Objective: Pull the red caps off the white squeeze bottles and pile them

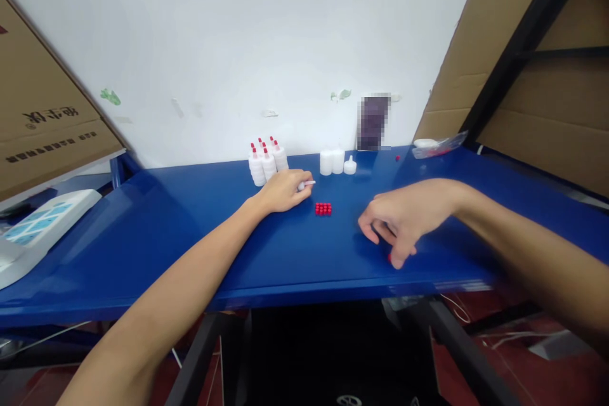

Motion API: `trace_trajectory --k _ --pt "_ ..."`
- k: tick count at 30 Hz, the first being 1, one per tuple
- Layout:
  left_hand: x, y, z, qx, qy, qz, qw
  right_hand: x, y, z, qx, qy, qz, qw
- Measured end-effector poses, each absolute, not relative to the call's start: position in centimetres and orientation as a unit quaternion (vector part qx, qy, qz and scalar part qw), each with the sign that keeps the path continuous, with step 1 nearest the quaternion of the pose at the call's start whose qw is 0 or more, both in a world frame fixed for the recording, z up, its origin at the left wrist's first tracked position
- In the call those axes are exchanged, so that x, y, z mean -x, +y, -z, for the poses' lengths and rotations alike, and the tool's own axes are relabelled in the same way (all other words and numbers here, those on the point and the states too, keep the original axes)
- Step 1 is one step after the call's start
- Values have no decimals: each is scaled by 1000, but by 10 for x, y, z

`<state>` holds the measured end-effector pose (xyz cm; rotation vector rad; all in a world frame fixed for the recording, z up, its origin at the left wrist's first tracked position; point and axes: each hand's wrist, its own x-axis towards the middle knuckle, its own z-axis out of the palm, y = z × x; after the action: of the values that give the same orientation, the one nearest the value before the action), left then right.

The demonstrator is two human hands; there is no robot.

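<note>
Left hand (287,190) grips a pointed white nozzle (301,186) — right hand (408,216) pinches a red piece (390,258).

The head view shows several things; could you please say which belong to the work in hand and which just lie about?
Likely in use:
red-tipped white nozzles
grouped red caps
white nozzle in the left hand
single white nozzle cap

Apparently just lying about:
clear plastic bag
cardboard box
pixelated dark panel

Open tabletop (304,254), red caps (323,209) beyond
</note>
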<state>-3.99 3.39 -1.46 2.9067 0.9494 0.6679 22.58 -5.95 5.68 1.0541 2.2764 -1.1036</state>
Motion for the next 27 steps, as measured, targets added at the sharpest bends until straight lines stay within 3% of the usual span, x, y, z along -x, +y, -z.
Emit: trace_trajectory --k 7,24,27 --pt "40 35 16 -929 303 -211 3 -221 -61 -54 -379 819 386 194" --pt "39 36 16 -931 297 -213 -2 -202 -58 -37 -265 955 133 -25" --pt "38 35 15 -931 295 -215 0 -195 -63 -32 -224 964 136 -49"
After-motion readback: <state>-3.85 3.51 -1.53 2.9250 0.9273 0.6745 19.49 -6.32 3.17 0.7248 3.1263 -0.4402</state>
